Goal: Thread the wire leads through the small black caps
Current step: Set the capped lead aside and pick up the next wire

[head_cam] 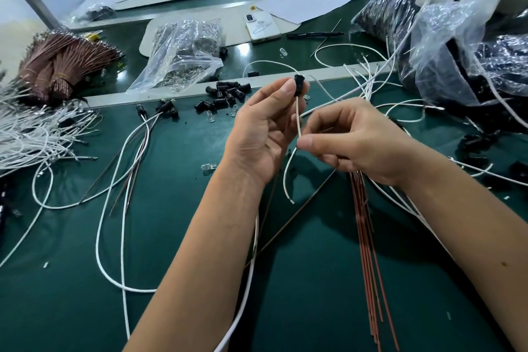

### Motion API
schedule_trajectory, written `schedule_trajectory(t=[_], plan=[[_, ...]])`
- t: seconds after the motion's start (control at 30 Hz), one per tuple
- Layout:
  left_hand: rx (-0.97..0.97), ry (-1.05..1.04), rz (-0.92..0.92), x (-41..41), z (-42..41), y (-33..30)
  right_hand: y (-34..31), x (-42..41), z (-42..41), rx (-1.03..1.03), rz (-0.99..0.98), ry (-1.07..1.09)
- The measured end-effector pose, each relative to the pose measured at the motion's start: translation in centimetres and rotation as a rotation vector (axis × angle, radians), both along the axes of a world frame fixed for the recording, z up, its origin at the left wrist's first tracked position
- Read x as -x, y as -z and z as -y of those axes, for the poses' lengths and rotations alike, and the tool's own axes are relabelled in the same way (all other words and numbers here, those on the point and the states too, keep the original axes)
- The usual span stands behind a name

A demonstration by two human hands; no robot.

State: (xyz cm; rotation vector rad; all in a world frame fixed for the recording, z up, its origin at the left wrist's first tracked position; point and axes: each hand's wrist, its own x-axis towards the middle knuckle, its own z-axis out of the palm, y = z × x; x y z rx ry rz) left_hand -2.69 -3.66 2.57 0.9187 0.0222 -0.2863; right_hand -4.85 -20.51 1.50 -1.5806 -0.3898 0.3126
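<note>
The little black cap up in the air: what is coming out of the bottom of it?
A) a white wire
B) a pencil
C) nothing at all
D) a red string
A: the cap, pinched by the left hand, has a white wire running down from it to the right hand, whose fingers pinch it.

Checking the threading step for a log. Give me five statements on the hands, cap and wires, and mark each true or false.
1. The left hand holds a black cap at its fingertips. True.
2. The right hand pinches a white wire below the cap. True.
3. The bundle of copper-red wires lies under the left forearm. False: it runs beneath the right hand.
4. The loose black caps sit in a tray. False: they lie bare on the green mat.
5. A white phone lies face down beyond the hands. True.
</note>
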Motion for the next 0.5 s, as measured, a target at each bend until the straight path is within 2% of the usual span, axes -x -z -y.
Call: schedule_trajectory(t=[0.17,0.23,0.3,0.43,0.5], plan=[[0.172,0.129,0.114,0.4,-0.6,-0.4,-1.1,0.9,0.5,0.207,-0.065,-0.49],[0.198,0.219,0.174,0.7,-0.6,-0.6,-1.3,1.1,0.7,0.278,-0.052,-0.607],[0.204,0.278,0.234,1.1,-0.3,-0.6,-1.3,1.2,0.6,0.261,-0.027,-0.604],[0.111,0.21,0.264,0.8,0.1,-0.4,-0.6,1.1,-0.3,-0.002,-0.072,-0.354],[0.146,0.172,0.281,0.6,-0.3,-0.4,-0.4,1.0,-0.6,-0.086,-0.062,-0.279]])
